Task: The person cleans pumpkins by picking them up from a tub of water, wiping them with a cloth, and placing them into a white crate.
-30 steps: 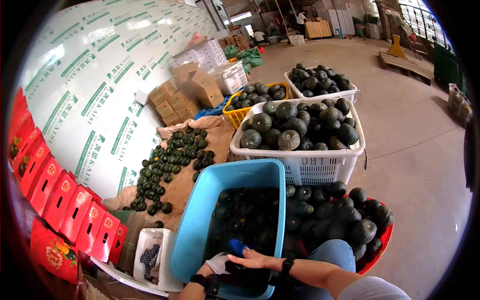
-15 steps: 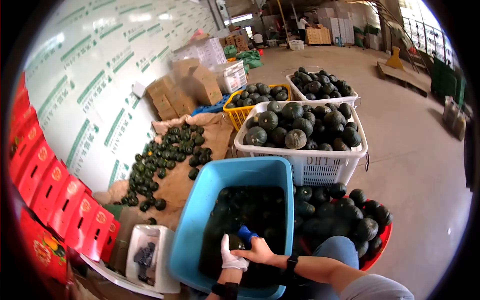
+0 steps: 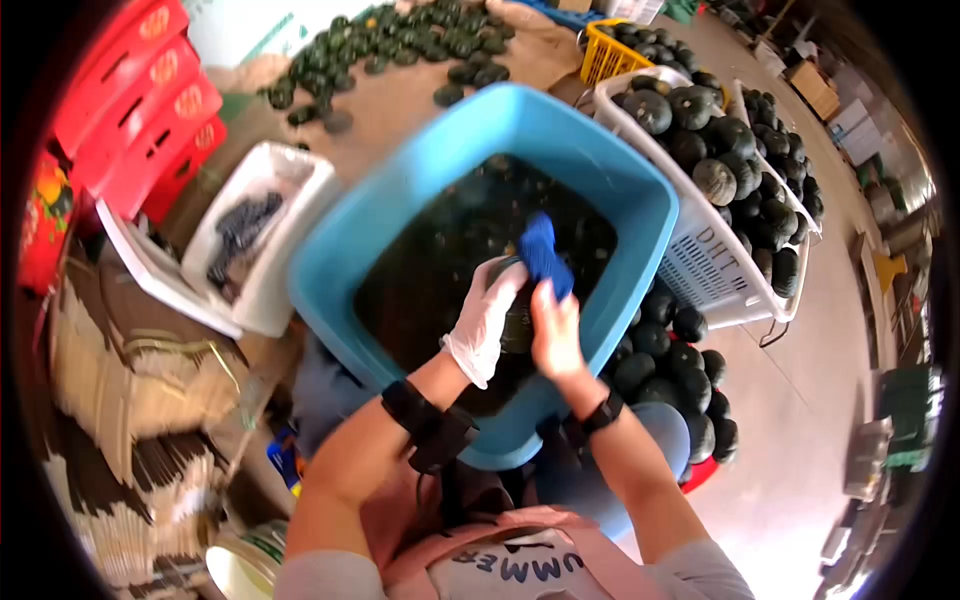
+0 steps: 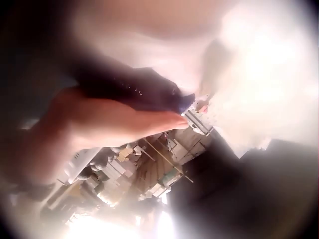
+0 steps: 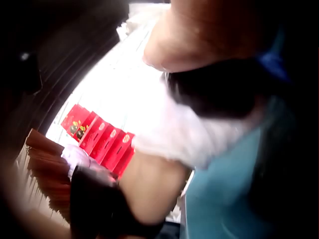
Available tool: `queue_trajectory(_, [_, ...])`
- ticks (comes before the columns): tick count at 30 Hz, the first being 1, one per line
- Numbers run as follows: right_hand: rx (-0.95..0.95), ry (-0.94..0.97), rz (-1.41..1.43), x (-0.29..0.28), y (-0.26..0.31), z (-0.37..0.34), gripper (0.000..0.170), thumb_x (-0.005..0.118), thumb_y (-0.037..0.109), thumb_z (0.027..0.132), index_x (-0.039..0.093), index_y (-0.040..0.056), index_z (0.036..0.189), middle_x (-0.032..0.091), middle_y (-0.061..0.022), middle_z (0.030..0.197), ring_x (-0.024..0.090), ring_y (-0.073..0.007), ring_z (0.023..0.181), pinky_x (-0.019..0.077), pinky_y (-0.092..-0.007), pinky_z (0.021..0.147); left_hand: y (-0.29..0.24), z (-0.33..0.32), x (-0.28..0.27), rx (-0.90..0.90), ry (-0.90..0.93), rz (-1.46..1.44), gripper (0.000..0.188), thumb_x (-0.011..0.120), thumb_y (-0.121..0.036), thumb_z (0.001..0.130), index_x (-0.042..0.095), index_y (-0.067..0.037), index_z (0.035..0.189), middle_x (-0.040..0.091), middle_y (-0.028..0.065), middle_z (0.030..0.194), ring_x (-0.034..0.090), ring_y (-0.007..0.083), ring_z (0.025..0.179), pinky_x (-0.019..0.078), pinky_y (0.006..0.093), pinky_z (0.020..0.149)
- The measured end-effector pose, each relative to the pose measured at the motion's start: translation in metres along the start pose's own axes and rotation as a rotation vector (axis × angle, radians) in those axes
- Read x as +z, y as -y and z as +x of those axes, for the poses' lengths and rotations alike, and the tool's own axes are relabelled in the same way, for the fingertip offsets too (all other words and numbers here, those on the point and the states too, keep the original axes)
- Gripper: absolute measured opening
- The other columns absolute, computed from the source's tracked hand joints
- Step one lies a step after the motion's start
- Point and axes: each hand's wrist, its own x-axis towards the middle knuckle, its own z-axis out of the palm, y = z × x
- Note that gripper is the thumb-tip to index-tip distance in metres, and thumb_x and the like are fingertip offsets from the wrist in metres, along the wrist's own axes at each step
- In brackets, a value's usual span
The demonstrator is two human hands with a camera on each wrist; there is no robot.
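Note:
My left hand (image 3: 487, 318), in a white glove, holds a dark green pumpkin (image 3: 517, 326) above the water of a light blue tub (image 3: 335, 265). My bare right hand (image 3: 556, 335) grips a blue cloth (image 3: 543, 252) against the pumpkin's far right side. In the right wrist view the pumpkin (image 5: 214, 92) shows as a dark shape between the gloved hand (image 5: 182, 127) and the bare hand (image 5: 199, 37). The left wrist view is hazy, with the bare right hand (image 4: 104, 119) alongside the dark pumpkin (image 4: 134, 89). More pumpkins lie in the dark water.
To the right stands a white crate (image 3: 700, 265) heaped with pumpkins, with loose pumpkins (image 3: 670, 365) below it. A white foam box (image 3: 275, 285) with a dark cloth sits left of the tub. Small pumpkins (image 3: 400, 45) lie on brown sheeting behind; red cartons (image 3: 150, 110) line the left.
The head view has tipped downward and turned. A second ago no pumpkin showed between the hands; now the left hand holds one up and the right hand has the cloth at it.

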Motion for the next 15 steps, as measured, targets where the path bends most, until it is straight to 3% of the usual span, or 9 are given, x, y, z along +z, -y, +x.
queue_trajectory(1, [0.033,0.048,0.116,-0.009,0.011,0.012,0.059,0.039,0.047,0.101,0.051,-0.0024,0.132,0.060,-0.0093,0.123,0.053,-0.0133,0.110,0.0412,-0.0303,0.097,-0.004,-0.009,0.005,-0.028,0.044,0.087,0.041,0.059,-0.025,0.094,0.047,-0.007,0.128,0.058,0.0062,0.111,0.058,0.0148,0.099,0.0486,0.0298,0.087])
queue_trajectory(2, [0.082,0.056,0.334,-0.011,0.007,0.019,0.065,0.035,0.052,0.101,0.054,-0.0030,0.129,0.061,-0.0089,0.121,0.055,-0.0132,0.108,0.0418,-0.0299,0.097,-0.010,-0.017,0.008,-0.075,0.119,0.022,0.051,0.071,-0.022,0.086,0.045,-0.005,0.127,0.057,0.0077,0.111,0.055,0.0134,0.100,0.0481,0.0295,0.086])
queue_trajectory(3, [0.156,0.066,0.413,-0.013,0.007,0.021,0.067,0.035,0.055,0.099,0.056,-0.0021,0.127,0.064,-0.0091,0.114,0.059,-0.0154,0.105,0.0457,-0.0317,0.094,-0.007,-0.016,0.005,-0.031,0.159,0.089,0.052,0.072,-0.019,0.085,0.045,-0.006,0.128,0.056,0.0076,0.113,0.055,0.0138,0.103,0.0475,0.0299,0.089])
queue_trajectory(6, [0.531,0.109,1.090,-0.020,-0.003,0.023,0.070,0.042,0.065,0.091,0.062,0.0032,0.115,0.065,-0.0135,0.107,0.064,-0.0273,0.095,0.0533,-0.0429,0.085,-0.015,-0.021,0.007,0.121,0.384,0.309,0.057,0.075,-0.014,0.079,0.047,-0.007,0.128,0.054,0.0074,0.117,0.053,0.0162,0.108,0.0450,0.0310,0.094])
queue_trajectory(7, [0.633,0.093,1.242,-0.021,-0.006,0.021,0.070,0.044,0.067,0.089,0.062,0.0043,0.114,0.065,-0.0146,0.108,0.064,-0.0287,0.095,0.0532,-0.0442,0.085,-0.012,-0.016,0.004,0.327,0.406,0.554,0.062,0.077,-0.018,0.074,0.049,-0.009,0.129,0.052,0.0091,0.120,0.051,0.0212,0.111,0.0422,0.0343,0.098])
queue_trajectory(8, [0.725,0.056,1.255,-0.023,-0.011,0.019,0.068,0.047,0.067,0.087,0.062,0.0057,0.112,0.065,-0.0146,0.109,0.064,-0.0304,0.095,0.0531,-0.0457,0.085,-0.011,-0.013,0.003,0.451,0.416,0.644,0.066,0.078,-0.021,0.070,0.050,-0.010,0.129,0.051,0.0106,0.120,0.050,0.0245,0.112,0.0410,0.0360,0.099])
queue_trajectory(11, [0.697,0.138,1.318,-0.032,-0.012,0.005,0.061,0.046,0.061,0.091,0.063,0.0059,0.110,0.065,-0.0135,0.111,0.064,-0.0288,0.098,0.0520,-0.0435,0.088,-0.018,-0.012,0.004,0.772,0.468,0.945,0.075,0.081,-0.029,0.062,0.051,-0.012,0.129,0.050,0.0132,0.118,0.049,0.0318,0.112,0.0398,0.0397,0.101])
queue_trajectory(13, [0.630,0.183,1.339,-0.034,-0.005,-0.003,0.058,0.047,0.058,0.093,0.061,0.0064,0.115,0.064,-0.0121,0.114,0.063,-0.0262,0.101,0.0502,-0.0410,0.092,-0.031,-0.011,0.006,0.831,0.479,1.148,0.079,0.082,-0.026,0.060,0.050,-0.011,0.130,0.046,0.0166,0.124,0.046,0.0345,0.117,0.0381,0.0414,0.102])
queue_trajectory(15, [0.548,0.057,1.022,-0.024,0.022,-0.008,0.055,0.052,0.053,0.093,0.056,0.0070,0.124,0.062,-0.0101,0.119,0.060,-0.0235,0.107,0.0476,-0.0391,0.096,-0.040,-0.009,0.008,0.880,0.344,1.391,0.080,0.082,-0.026,0.058,0.050,-0.014,0.130,0.043,0.0177,0.126,0.045,0.0376,0.117,0.0375,0.0444,0.102])
